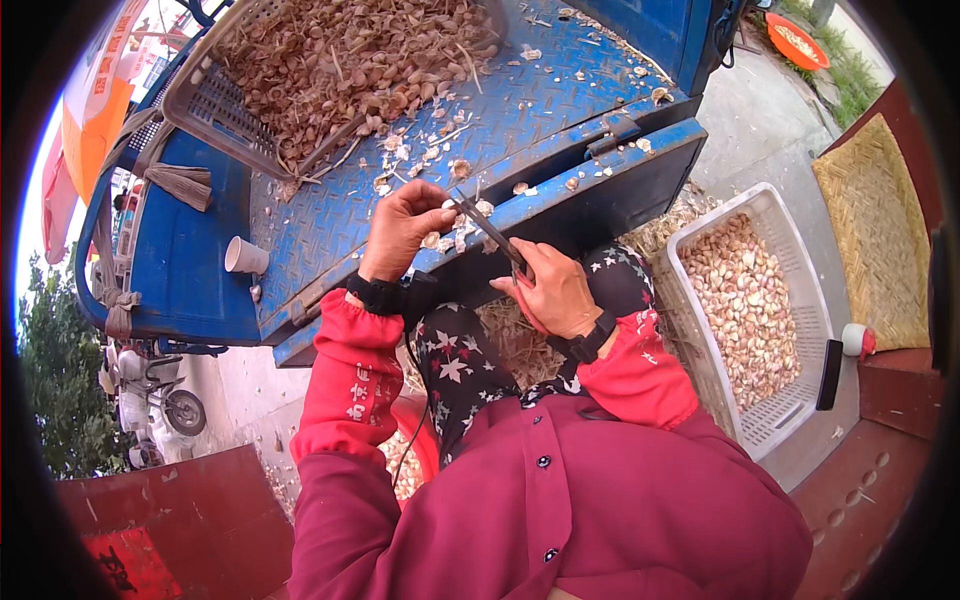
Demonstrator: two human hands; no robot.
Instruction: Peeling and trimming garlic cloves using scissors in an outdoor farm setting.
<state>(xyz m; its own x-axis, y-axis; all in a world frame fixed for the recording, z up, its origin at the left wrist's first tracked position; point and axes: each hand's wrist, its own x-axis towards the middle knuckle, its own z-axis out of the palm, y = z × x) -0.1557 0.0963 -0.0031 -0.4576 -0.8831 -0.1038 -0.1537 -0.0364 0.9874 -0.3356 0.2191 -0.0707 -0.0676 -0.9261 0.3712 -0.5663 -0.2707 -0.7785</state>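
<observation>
My left hand pinches a small pale garlic clove between thumb and fingertips, above the lip of a blue metal cargo bed. My right hand grips scissors with red handles. Their dark blades point up and left, with the tips close beside the clove; whether they touch it I cannot tell. Papery garlic skins and scraps lie on the bed around both hands. Beyond my left hand, a plastic crate tilts on the bed, heaped with brownish-pink garlic cloves.
A paper cup lies tipped on the bed's left. At my right stands a pale plastic crate of cloves, beside a woven mat. A red basin of cloves sits by my left leg. An orange basin is farther off.
</observation>
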